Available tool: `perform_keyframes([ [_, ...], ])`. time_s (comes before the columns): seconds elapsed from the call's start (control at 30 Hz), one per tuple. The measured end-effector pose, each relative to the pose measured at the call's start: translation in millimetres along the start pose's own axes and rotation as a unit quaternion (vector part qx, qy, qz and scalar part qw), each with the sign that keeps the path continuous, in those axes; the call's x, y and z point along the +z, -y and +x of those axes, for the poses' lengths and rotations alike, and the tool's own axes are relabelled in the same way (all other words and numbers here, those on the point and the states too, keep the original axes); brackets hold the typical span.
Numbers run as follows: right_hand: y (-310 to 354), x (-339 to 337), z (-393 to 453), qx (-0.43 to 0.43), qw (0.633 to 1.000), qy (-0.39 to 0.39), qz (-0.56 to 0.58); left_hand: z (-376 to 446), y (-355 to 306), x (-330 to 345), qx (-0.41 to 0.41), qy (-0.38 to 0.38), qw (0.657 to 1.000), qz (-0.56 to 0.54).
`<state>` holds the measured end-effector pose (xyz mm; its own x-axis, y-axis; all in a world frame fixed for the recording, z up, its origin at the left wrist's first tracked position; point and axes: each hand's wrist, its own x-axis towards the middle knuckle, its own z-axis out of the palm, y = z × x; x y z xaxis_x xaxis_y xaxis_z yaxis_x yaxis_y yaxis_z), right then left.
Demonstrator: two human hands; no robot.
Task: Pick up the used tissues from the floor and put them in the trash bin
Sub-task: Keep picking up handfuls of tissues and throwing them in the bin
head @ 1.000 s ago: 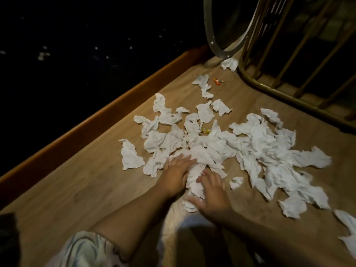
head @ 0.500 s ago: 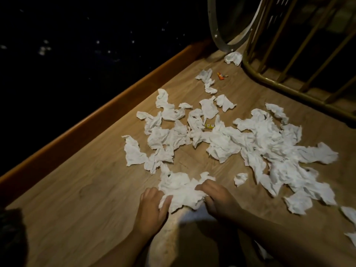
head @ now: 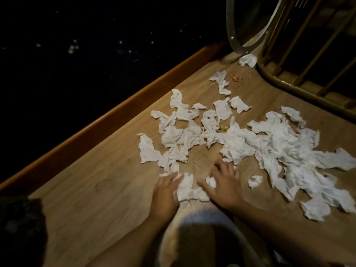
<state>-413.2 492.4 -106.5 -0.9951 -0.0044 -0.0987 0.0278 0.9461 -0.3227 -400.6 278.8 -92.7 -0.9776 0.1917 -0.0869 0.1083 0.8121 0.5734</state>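
Left hand low on the wood floor, fingers loosely curved against the left side of a small gathered wad of tissues; contact plain, a full grip not confirmed owing to blur. Right hand opposite, fingers spread and nearly straight, palm down, one small crumpled scrap showing under the thumb side; pressing rather than pinching. Wad between the two hands, touching both, long axis running roughly from fingertips back toward the wrists. Main spread of tissues beyond and to the right of the right fingertips, just ahead of them at its nearest edge; hence right hand judged the nearer for the next rake-in. Smaller cluster ahead of the left fingertips, slightly apart. One stray piece just right of the right hand. Trash bin not identifiable; curved metal hoop and railing far ahead. Collection judged early: most tissues not yet gathered.
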Motion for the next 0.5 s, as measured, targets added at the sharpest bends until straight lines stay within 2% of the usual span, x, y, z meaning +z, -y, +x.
perform_keyframes([
  [0.07,4.6,12.7,-5.1,0.004,1.0,-0.009,0.0,-12.2,0.8,10.6,0.018,0.028,0.999,0.032],
  [0.13,2.8,20.1,-9.0,-0.031,0.998,-0.02,0.055,-20.6,-1.9,17.9,-0.021,0.016,0.999,0.02],
  [0.2,-2.0,19.3,-10.9,-0.095,0.991,0.012,0.093,-23.3,-1.4,24.3,-0.065,0.018,0.996,0.051],
  [0.27,-4.5,15.8,-12.2,-0.12,0.985,0.066,0.103,-22.4,1.7,26.2,-0.087,0.019,0.994,0.058],
  [0.33,-6.5,16.5,-15.1,-0.099,0.983,0.079,0.13,-20.7,2.1,24.4,-0.103,0.005,0.995,-0.002],
  [0.43,-10.1,18.3,-17.8,-0.065,0.979,0.025,0.193,-20.8,6.8,22.3,-0.111,-0.022,0.99,-0.083],
  [0.5,-12.3,15.9,-16.2,-0.036,0.984,-0.005,0.177,-20.0,12.8,21.9,-0.08,-0.035,0.993,-0.078],
])
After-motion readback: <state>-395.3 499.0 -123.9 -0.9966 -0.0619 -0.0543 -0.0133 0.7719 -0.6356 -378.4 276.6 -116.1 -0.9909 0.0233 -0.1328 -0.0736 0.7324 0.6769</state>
